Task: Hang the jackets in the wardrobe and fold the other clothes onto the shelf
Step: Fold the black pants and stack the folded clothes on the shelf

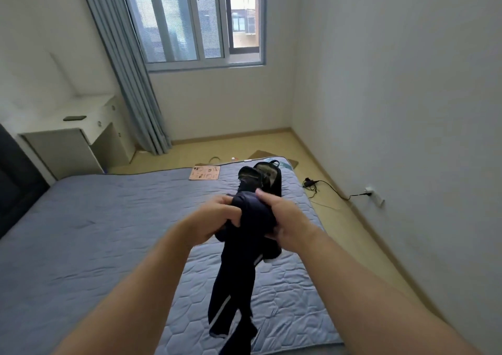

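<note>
Dark garment (237, 281), perhaps trousers, bag (267, 174) behind it, bed (108, 232) beneath

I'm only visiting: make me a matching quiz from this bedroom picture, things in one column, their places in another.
Things: 1 dark garment; 2 black bag; 3 charger cable; 4 curtain.
Places: A on the floor by the wall; B gripped by the left hand and right hand; C beside the window; D on the bed's far end.
Pairs: 1-B, 2-D, 3-A, 4-C.
</note>
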Demonstrator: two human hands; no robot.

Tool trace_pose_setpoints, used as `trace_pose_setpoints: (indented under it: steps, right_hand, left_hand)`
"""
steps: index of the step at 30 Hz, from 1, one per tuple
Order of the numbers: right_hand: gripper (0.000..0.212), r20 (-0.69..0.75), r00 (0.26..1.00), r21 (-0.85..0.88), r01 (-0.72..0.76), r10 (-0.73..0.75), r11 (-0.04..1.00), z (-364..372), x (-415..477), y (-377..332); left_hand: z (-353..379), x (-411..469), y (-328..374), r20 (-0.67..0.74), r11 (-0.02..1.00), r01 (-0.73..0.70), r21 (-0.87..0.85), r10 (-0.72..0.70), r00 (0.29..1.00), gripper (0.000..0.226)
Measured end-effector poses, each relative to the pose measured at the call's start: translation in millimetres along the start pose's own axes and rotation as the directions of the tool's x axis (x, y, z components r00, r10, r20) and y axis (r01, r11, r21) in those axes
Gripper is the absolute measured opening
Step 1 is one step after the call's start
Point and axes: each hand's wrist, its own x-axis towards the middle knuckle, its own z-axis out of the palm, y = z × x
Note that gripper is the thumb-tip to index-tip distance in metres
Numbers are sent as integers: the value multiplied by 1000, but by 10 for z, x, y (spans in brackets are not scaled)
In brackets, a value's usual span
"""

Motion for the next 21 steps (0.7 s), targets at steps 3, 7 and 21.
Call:
trace_pose_setpoints:
  steps: [3, 7, 21]
  right_hand:
    - [35, -144, 985, -51, 84, -91, 995, -23, 60, -7]
    - [54, -187, 969, 58, 175, -161, 983, -89, 167, 18]
    - [58, 173, 985, -254, 55, -11, 966, -309, 149, 44]
  left_hand:
    - [-45, 65, -152, 100, 979, 173, -104, -163, 982, 38]
    - [-127, 167, -339, 105, 897, 429, -101, -419, 902, 97]
    - [63, 497, 130, -95, 973, 9, -230, -31, 995, 26]
